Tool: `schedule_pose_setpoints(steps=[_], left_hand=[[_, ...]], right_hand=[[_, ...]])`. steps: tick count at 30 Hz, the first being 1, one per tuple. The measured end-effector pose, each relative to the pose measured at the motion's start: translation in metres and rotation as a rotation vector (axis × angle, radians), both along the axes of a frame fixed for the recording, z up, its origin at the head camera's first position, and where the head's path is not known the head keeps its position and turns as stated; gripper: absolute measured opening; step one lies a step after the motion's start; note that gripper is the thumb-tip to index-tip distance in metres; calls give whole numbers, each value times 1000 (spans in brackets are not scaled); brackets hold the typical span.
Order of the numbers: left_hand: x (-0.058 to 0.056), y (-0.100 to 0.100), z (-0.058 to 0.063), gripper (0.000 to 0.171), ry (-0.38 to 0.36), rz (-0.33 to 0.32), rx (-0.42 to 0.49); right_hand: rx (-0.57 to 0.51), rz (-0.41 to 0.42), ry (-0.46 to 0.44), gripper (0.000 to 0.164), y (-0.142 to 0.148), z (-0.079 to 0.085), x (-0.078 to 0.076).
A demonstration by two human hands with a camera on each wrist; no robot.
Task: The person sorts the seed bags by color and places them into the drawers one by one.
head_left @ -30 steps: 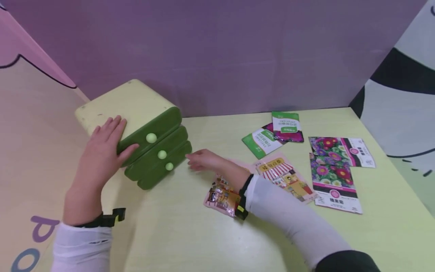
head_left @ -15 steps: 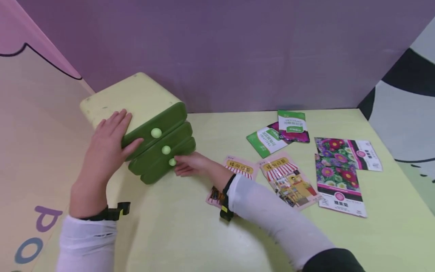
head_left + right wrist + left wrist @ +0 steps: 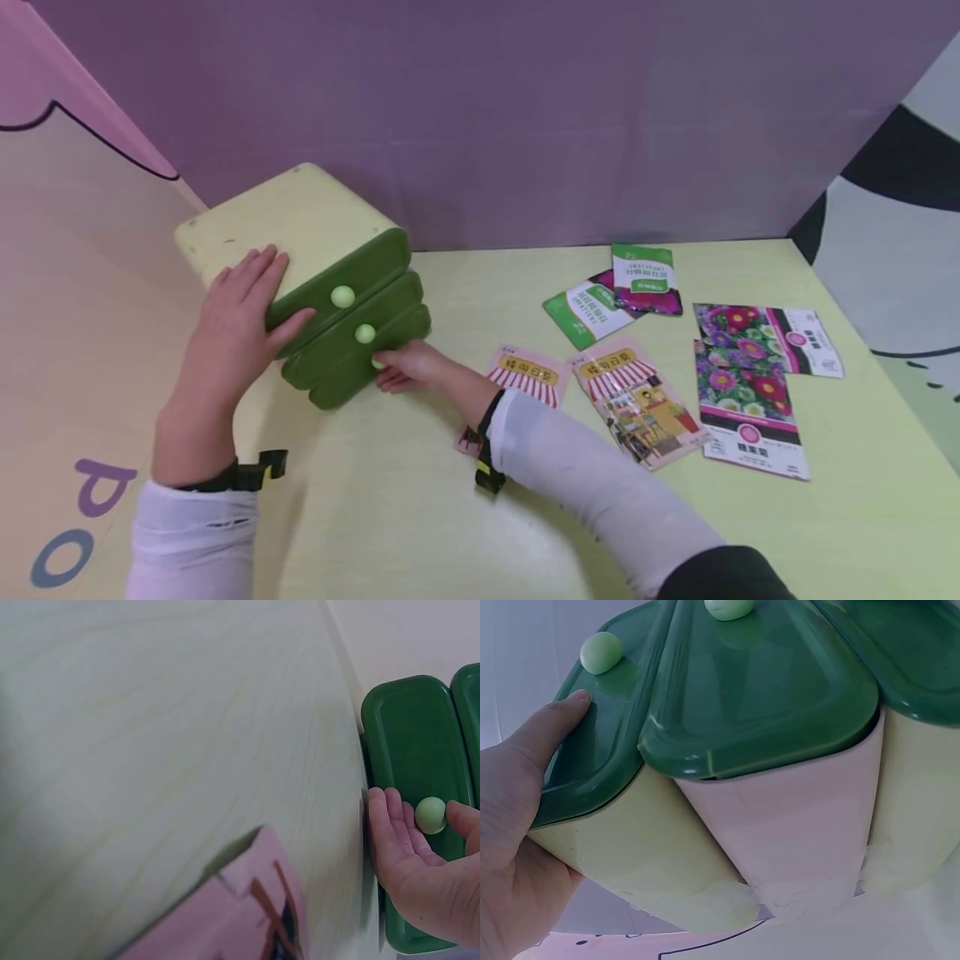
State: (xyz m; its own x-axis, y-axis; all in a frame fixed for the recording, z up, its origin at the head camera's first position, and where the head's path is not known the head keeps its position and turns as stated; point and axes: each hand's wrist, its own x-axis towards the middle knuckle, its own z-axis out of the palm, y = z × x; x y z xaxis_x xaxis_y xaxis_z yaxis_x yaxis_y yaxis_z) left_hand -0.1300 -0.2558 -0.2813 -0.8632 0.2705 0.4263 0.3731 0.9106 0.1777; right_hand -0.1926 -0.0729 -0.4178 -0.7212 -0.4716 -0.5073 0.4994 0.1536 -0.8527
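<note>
A small cabinet [image 3: 288, 221] with a cream top and three green drawer fronts stands at the left, angled towards the right. My left hand [image 3: 228, 333] rests on its top with straight fingers, the thumb against the top drawer front. In the left wrist view that thumb lies beside the pale top knob [image 3: 601, 652]; the middle drawer's side [image 3: 787, 817] is pinkish. Down at the bottom drawer [image 3: 416, 739], my right hand [image 3: 416, 367] pinches the round knob [image 3: 430, 815] between thumb and fingers. All three drawer fronts sit against the cabinet.
Seed packets lie on the pale table [image 3: 390, 517]: two green-and-white ones [image 3: 588, 310] at the back, two pink ones [image 3: 637, 404] in the middle, partly under my right arm, and two flower-printed ones [image 3: 750, 408] at the right. A purple wall [image 3: 510, 125] rises behind.
My right hand has moved left from beside the cabinet to the bottom drawer's knob and pinches it. My left hand stays on the cabinet top. The view has shifted slightly.
</note>
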Motion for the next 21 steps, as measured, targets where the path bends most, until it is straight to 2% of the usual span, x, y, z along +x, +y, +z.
schedule_pose_setpoints(steps=[8, 14, 17, 21], left_hand=[[1, -1, 0, 72, -10, 8, 1], [0, -1, -1, 72, 11, 5, 0], [1, 0, -3, 71, 95, -16, 2], [8, 3, -12, 58, 305, -39, 1]], right_hand=[[57, 14, 41, 31, 1, 4, 1], [74, 10, 50, 30, 2, 3, 1], [70, 2, 50, 30, 2, 2, 1], [60, 1, 51, 29, 2, 0, 1]])
